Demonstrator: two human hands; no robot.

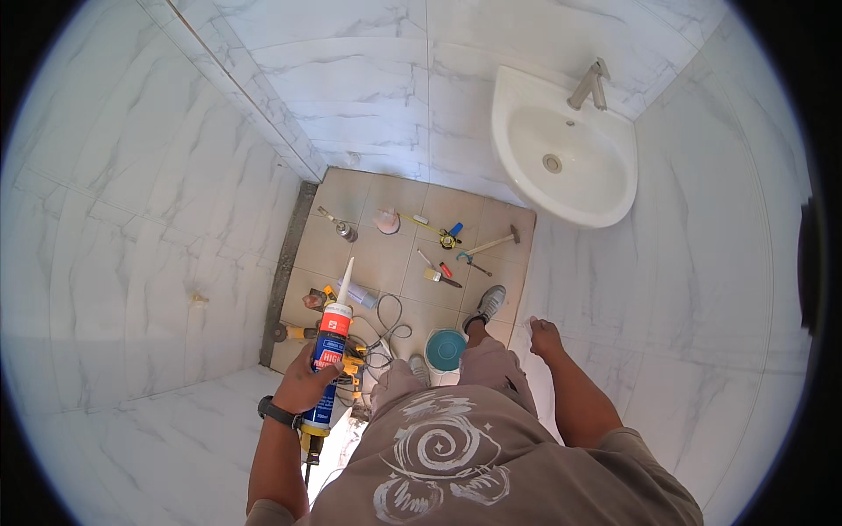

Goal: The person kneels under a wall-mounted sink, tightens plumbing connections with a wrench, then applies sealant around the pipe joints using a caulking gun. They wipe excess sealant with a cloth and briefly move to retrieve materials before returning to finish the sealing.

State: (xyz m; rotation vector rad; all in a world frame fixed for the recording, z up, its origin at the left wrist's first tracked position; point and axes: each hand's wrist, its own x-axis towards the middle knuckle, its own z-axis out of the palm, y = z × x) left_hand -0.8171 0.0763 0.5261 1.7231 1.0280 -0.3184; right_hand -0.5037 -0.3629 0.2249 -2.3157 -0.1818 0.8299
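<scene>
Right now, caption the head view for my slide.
Left hand holding a nozzled cartridge, washbasin and tool-strewn tiled floor beyond.

Our left hand [309, 383] grips a blue, red and white sealant tube [333, 323], its pale nozzle pointing toward the far edge of the tiled floor [329, 250]. Our right hand [545, 338] is curled beyond the floor's right edge; we cannot tell whether it holds anything. Near that edge we see a hammer [491, 244], and left of it a yellow-and-black tape measure [449, 239], with a paintbrush [441, 278] nearer us. Toward the far left corner we find a metal canister [346, 232] and a pinkish container [387, 221]. A turquoise-topped bucket [445, 351] stands between our feet, and a looped cable [401, 330] lies to its left.
</scene>
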